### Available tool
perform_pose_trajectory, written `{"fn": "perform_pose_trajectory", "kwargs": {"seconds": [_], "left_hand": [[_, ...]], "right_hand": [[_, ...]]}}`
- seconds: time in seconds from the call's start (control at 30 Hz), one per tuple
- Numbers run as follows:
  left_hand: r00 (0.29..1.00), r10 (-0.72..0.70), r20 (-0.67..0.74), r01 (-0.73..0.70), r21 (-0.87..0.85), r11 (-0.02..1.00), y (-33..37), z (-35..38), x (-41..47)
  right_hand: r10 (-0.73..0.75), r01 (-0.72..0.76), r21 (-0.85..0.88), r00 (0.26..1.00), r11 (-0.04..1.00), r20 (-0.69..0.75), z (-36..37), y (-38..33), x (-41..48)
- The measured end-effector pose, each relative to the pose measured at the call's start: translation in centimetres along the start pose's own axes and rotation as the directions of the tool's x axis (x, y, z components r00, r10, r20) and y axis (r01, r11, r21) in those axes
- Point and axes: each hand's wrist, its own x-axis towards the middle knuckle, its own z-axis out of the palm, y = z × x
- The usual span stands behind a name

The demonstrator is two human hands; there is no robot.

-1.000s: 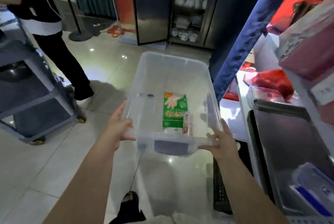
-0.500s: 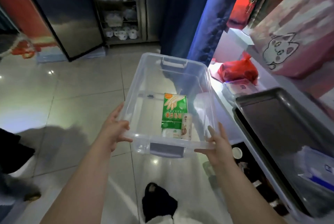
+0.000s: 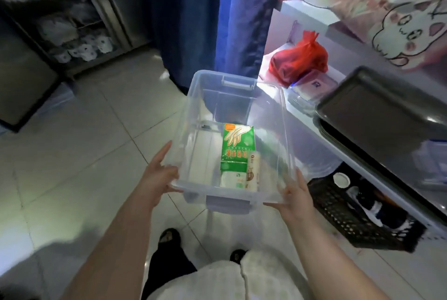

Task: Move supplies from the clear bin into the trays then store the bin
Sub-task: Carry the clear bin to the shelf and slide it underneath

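I hold a clear plastic bin point(image 3: 193, 115) in the air over the tiled floor. My left hand point(image 3: 158, 175) grips its near left corner and my right hand point(image 3: 294, 192) grips its near right corner. Inside lie a green glove packet point(image 3: 238, 148), a small cream roll point(image 3: 253, 172) and a white pack point(image 3: 232, 180) at the near end. A dark metal tray point(image 3: 377, 111) sits on the white counter to the right, level with the bin's far right side.
A red plastic bag point(image 3: 298, 61) and a clear lidded box point(image 3: 312, 86) lie on the counter behind the tray. A black crate point(image 3: 350, 222) stands under the counter. A blue curtain point(image 3: 239, 21) hangs ahead. A metal shelf rack point(image 3: 72, 23) stands at far left.
I have turned right with the bin, so the counter and tray have come closer. The standing person and the cart on the left have left the view. Both hands keep their grip.
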Motion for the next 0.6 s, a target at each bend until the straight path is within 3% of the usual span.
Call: {"fn": "perform_pose_trajectory", "kwargs": {"seconds": [0.1,0.23,0.4,0.6], "left_hand": [[0.991,-0.04,0.126,0.029,0.087,0.996,1.0,-1.8,4.4],[0.959,-0.094,0.267,0.037,0.21,0.977,2.6,-3.5,9.6],[0.906,-0.171,0.386,0.049,0.305,0.951,3.2,-2.8,13.8],[0.861,-0.275,0.429,0.108,0.374,0.921,3.3,1.8,18.5]], "right_hand": [[-0.039,0.047,0.048,0.987,0.998,-0.153,1.8,3.5,-0.3],[0.023,0.07,0.231,0.927,0.97,-0.374,3.1,8.4,-1.3],[0.091,0.13,0.383,0.858,0.914,-0.506,3.9,11.5,-2.3],[0.082,0.182,0.357,0.787,0.916,-0.611,3.6,11.9,1.0]]}}
